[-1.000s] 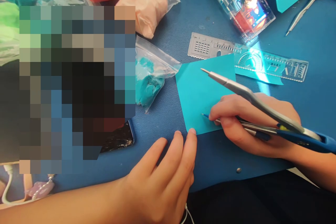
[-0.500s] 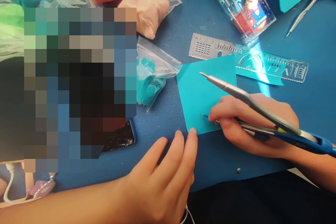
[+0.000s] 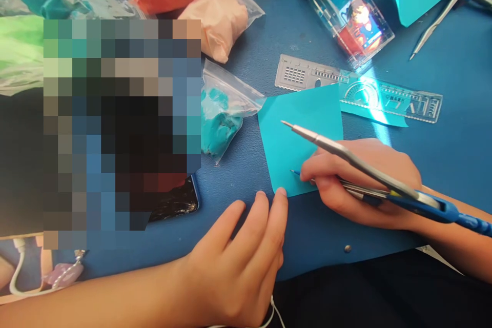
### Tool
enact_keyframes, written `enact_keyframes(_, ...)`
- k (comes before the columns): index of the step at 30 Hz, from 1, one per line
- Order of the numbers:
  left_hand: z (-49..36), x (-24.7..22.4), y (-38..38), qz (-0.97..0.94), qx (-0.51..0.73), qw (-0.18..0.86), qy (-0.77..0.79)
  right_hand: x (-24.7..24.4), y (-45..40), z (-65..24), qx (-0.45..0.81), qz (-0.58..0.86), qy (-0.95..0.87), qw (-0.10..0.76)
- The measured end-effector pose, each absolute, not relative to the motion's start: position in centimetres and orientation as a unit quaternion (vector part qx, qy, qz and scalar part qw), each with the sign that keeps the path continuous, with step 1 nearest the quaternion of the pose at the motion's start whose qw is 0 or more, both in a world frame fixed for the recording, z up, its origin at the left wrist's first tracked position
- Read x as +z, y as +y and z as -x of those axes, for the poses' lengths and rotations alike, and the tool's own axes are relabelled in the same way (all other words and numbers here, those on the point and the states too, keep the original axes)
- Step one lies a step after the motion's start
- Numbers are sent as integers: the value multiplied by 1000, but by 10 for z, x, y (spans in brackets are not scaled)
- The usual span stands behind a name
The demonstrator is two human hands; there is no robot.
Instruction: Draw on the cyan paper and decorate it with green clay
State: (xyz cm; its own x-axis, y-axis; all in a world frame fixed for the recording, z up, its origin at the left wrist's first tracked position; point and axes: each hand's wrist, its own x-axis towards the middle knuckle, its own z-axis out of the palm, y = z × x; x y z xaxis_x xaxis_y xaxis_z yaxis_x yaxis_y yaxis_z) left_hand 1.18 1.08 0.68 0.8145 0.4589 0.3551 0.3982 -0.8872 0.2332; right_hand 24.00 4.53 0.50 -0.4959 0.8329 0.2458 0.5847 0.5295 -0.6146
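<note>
Pixelated patch (image 3: 122, 134) blots out much of frame left on my feed, covering most of a dark device (image 3: 179, 208). Compass (image 3: 423, 208) handle runs off right edge; clear case (image 3: 342, 7) cropped at top. I can't read the ruler's (image 3: 359, 91) smallest characters.

Paper (image 3: 303, 110) on table (image 3: 230, 179), left hand (image 3: 240, 261) at its front-left corner, compass (image 3: 355, 159) over it in right hand (image 3: 384, 159), ruler (image 3: 359, 92) behind, box (image 3: 342, 15) behind ruler, small bag (image 3: 223, 123) to paper's left.

On the blue tabletop (image 3: 234, 179) lie 1 square turquoise sheet (image 3: 274, 148), 1 clear case (image 3: 342, 15) and bagged lumps (image 3: 222, 23).
</note>
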Motion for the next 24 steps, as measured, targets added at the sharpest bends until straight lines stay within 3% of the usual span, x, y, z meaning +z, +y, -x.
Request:
enact_keyframes(19, -12, 7, 13, -951, 205, 73, 219, 15, 47, -240, 234, 446, -826, 252)
enact_keyframes(24, -12, 7, 12, -951, 203, 72, 224, 24, 53, -249, 289, 463, -806, 231)
